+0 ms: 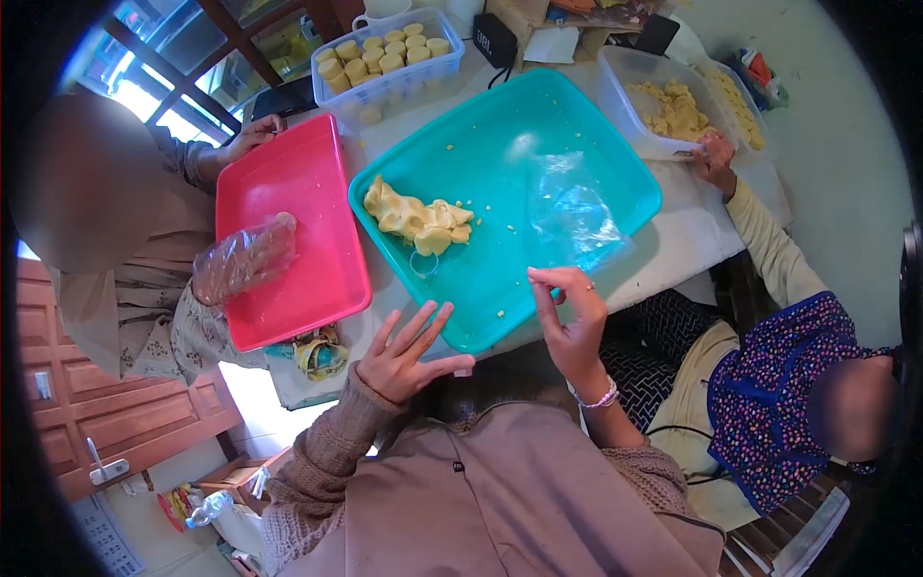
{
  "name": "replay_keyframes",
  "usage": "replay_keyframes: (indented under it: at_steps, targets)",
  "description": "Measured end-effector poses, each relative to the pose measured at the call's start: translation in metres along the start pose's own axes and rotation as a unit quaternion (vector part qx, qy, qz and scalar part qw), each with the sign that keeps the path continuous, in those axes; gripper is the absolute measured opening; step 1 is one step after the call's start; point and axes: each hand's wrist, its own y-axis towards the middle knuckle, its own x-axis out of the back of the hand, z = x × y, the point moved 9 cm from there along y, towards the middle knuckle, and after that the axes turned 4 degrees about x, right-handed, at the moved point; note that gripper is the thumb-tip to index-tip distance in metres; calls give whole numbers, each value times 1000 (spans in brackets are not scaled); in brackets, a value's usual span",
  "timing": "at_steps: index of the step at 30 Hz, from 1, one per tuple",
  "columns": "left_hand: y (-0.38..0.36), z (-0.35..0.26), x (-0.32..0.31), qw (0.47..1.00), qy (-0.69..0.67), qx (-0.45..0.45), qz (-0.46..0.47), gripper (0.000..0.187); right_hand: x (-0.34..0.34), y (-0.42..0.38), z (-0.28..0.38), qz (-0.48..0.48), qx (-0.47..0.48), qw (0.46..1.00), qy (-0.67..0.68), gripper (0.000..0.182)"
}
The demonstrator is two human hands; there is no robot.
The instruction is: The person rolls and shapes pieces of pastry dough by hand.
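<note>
My left hand (409,356) is at the near edge of the teal tray (500,115), fingers spread and palm seemingly bare. To its right, my right hand (575,327) is raised over the tray's near edge, thumb and forefinger pinched together; whatever may sit between them is too small to make out. A lump of pale yellow dough (409,216) lies in the tray's left part, with crumbs scattered around it. Against the dough's near side is a thin clear ring (424,276). A crumpled clear plastic sheet (572,207) rests in the right part.
On the left, a person's plastic-covered hand (248,258) is over a red tray (336,288). Behind stands a clear box (385,91) of round yellow pieces. At right, another person's hand (714,159) touches a container (654,144) of crumbly dough. A black speaker (495,40) stands behind.
</note>
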Motion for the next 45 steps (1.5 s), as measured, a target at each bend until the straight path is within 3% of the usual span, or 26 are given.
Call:
replay_keyframes:
  at_steps: [6, 9, 12, 16, 21, 30, 33, 36, 38, 41, 44, 45]
  targets:
    - [-2, -2, -2, 1000, -20, 5, 23, 36, -15, -23, -5, 86, 39, 992, -82, 29]
    - [-1, -7, -3, 1000, 16, -21, 13, 50, -24, -32, -4, 130, 74, 983, -107, 34]
    - [-1, -18, 7, 984, 111, -128, -53, 58, -27, -39, -4, 161, 92, 978, -93, 40]
    - [1, -31, 9, 977, 111, -147, -107, 57, -36, -53, -13, 199, 82, 972, -100, 47]
    - [-2, -32, 9, 985, 81, -97, -117, 48, -37, -54, -15, 172, 79, 976, -104, 51]
    - [-5, -36, 17, 968, 138, -158, -137, 43, -38, -54, -13, 161, 82, 978, -108, 50]
    - [-6, -34, 19, 973, 137, -151, -112, 43, -37, -55, -13, 159, 82, 978, -108, 50]
    - [-8, -31, 25, 982, 76, -138, -108, 55, -36, -55, -14, 159, 81, 978, -106, 50]
    - [-12, -17, 22, 985, 38, -83, -144, 63, -36, -55, -15, 163, 82, 978, -102, 48]
    - [-5, 18, 31, 962, -182, 138, -147, 68, -36, -55, -15, 173, 83, 977, -95, 44]
    - [-3, 49, 33, 908, -274, 301, -100, 38, -36, -53, -15, 170, 75, 979, -88, 44]
    - [-4, 56, 28, 862, -349, 345, -131, 30, -36, -52, -15, 167, 72, 980, -84, 44]
